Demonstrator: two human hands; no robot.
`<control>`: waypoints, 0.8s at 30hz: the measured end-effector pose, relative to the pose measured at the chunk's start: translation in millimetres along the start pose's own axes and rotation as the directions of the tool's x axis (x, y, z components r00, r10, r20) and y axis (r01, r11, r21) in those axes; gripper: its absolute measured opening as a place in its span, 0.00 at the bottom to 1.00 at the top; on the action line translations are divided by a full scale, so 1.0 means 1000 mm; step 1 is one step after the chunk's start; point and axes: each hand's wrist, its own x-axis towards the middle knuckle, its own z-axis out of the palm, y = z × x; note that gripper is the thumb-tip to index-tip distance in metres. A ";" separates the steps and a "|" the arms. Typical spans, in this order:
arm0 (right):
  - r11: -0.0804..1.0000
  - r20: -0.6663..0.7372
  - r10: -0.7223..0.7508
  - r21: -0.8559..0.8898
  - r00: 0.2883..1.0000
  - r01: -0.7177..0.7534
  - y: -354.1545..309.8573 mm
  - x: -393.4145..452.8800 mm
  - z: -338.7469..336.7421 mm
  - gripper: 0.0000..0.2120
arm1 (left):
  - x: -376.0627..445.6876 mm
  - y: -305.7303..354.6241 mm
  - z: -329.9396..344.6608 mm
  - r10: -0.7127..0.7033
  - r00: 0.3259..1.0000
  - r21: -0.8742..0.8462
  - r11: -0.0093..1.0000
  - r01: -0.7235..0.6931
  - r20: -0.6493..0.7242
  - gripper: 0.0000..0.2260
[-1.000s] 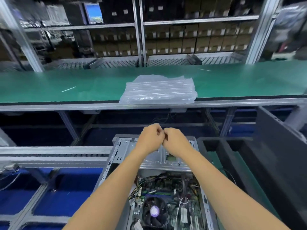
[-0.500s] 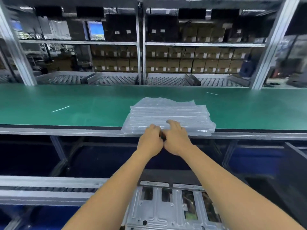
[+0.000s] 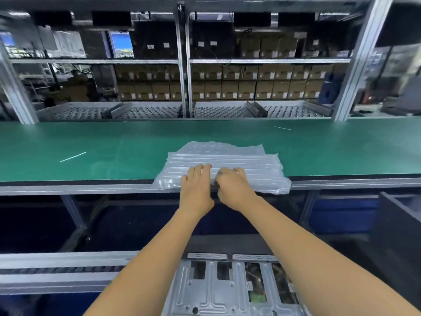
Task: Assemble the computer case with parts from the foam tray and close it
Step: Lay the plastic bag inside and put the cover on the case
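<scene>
Plastic-wrapped stack [image 3: 227, 160] lengthwise along bench edge, left hand [image 3: 196, 188] flat, right hand [image 3: 233, 187] pinching wrap

arms: both stretched forward, bare forearms converging | left hand [image 3: 196, 187]: palm down, fingers straight and flat | right hand [image 3: 234, 187]: fingers curled under, knuckles up | hands: side by side, nearly touching
</scene>
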 end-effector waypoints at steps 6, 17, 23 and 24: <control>0.962 0.051 -0.056 0.269 0.997 0.041 -0.018 -0.042 -0.023 0.11 | -0.020 0.015 -0.024 0.017 0.999 0.080 0.997 -0.014 -0.029 0.07; 0.993 0.126 0.105 -0.074 0.986 -0.096 -0.024 -0.146 -0.034 0.20 | -0.100 0.035 -0.058 0.272 0.958 0.263 0.921 -0.288 0.093 0.09; 0.995 0.246 0.104 -0.029 0.964 -0.100 -0.040 -0.202 -0.025 0.13 | -0.150 0.046 -0.071 0.389 0.873 0.203 0.867 -0.455 0.295 0.04; 0.997 0.289 0.077 -0.003 0.954 -0.080 -0.043 -0.210 -0.024 0.12 | -0.158 0.044 -0.074 0.387 0.850 0.161 0.871 -0.464 0.357 0.04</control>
